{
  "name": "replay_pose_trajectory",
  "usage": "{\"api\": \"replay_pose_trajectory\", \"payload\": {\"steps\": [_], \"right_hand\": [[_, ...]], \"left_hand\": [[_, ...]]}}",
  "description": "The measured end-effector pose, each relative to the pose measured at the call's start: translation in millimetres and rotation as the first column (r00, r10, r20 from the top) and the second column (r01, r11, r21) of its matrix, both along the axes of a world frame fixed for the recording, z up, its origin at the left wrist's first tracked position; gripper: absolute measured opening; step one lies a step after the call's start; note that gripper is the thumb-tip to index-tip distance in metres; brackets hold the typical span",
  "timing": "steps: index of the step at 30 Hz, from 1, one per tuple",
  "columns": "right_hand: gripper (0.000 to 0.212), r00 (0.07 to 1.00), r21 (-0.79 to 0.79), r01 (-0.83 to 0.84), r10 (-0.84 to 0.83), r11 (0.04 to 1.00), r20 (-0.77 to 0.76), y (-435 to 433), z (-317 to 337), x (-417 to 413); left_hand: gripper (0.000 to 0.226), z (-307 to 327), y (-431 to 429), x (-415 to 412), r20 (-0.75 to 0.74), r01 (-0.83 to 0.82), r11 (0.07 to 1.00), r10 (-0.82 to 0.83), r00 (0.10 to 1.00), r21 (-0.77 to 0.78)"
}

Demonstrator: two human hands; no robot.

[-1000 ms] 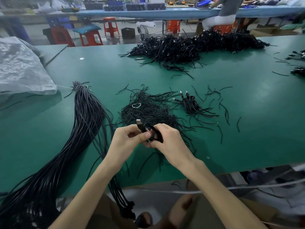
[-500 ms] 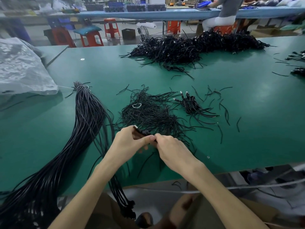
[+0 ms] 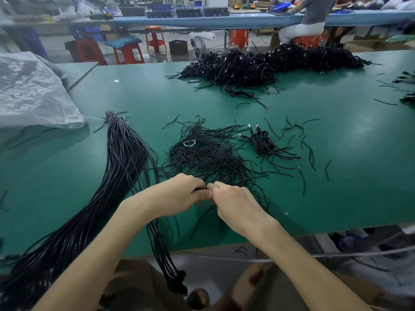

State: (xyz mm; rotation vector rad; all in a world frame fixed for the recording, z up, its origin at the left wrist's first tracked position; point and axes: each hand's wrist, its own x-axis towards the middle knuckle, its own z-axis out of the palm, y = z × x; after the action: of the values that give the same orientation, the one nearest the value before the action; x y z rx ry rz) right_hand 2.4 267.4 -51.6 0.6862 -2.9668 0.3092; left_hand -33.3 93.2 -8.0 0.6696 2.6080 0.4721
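Note:
My left hand (image 3: pixel 179 194) and my right hand (image 3: pixel 235 205) meet over the near part of the green table (image 3: pixel 336 198), fingers curled. Between them they grip a coiled black cable (image 3: pixel 200 189), mostly hidden by the fingers. Just beyond the hands lies a loose heap of thin black ties (image 3: pixel 206 156). A few tied cables with USB plugs (image 3: pixel 261 142) lie to the heap's right. A long bundle of black cables (image 3: pixel 116 176) runs from the table's middle left down over the front edge.
A large pile of black cables (image 3: pixel 269 66) fills the far side of the table. A crumpled plastic sheet (image 3: pixel 31 90) lies at the left. Stray ties are scattered at the right. Beyond are red stools (image 3: pixel 128 52) and a seated person (image 3: pixel 307 21) at another bench.
Both hands dropped from just above the table onto it at the heap's near edge. The cable's plug, visible above my left thumb earlier, is now hidden by the fingers.

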Motion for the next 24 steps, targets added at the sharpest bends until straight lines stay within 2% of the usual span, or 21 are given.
{"api": "replay_pose_trajectory", "payload": {"steps": [6,10,12,14,17,19,21,23,24], "right_hand": [[0.023,0.996,-0.022,0.015,-0.017,1.000,-0.082,3,-5,-5],[0.022,0.992,-0.052,-0.013,0.007,0.999,-0.125,0,-10,-12],[0.021,0.976,-0.024,0.005,-0.010,1.000,-0.219,0,-11,-17],[0.039,0.937,-0.023,0.099,-0.101,0.995,-0.334,3,-10,-21],[0.067,0.856,-0.173,0.254,-0.304,0.952,-0.417,8,-6,-26],[0.069,0.849,-0.279,0.318,-0.403,0.906,-0.343,10,-7,-31],[0.062,0.876,-0.351,0.396,-0.464,0.849,-0.133,12,-14,-37],[0.049,0.876,-0.321,0.465,-0.482,0.825,0.028,13,-25,-39],[0.043,0.875,-0.309,0.471,-0.482,0.826,0.048,14,-31,-39]], "left_hand": [[0.043,-11,1,3,0.034,-0.001,1.000,0.002,0.999,-0.011],[0.038,-25,0,3,-0.080,-0.023,1.000,0.023,0.997,-0.009],[0.037,-35,-5,1,-0.142,-0.099,0.993,0.107,0.984,0.067],[0.038,-45,-12,-3,-0.186,-0.206,0.962,0.239,0.953,0.178],[0.039,-57,-19,-11,-0.130,-0.380,0.816,0.474,0.871,0.435],[0.040,-63,-17,-16,-0.077,-0.443,0.723,0.562,0.824,0.530],[0.041,-68,-14,-17,-0.049,-0.457,0.681,0.584,0.810,0.572],[0.041,-72,-15,-17,-0.016,-0.461,0.639,0.595,0.803,0.616],[0.041,-73,-17,-17,0.003,-0.461,0.614,0.599,0.801,0.640]]}}
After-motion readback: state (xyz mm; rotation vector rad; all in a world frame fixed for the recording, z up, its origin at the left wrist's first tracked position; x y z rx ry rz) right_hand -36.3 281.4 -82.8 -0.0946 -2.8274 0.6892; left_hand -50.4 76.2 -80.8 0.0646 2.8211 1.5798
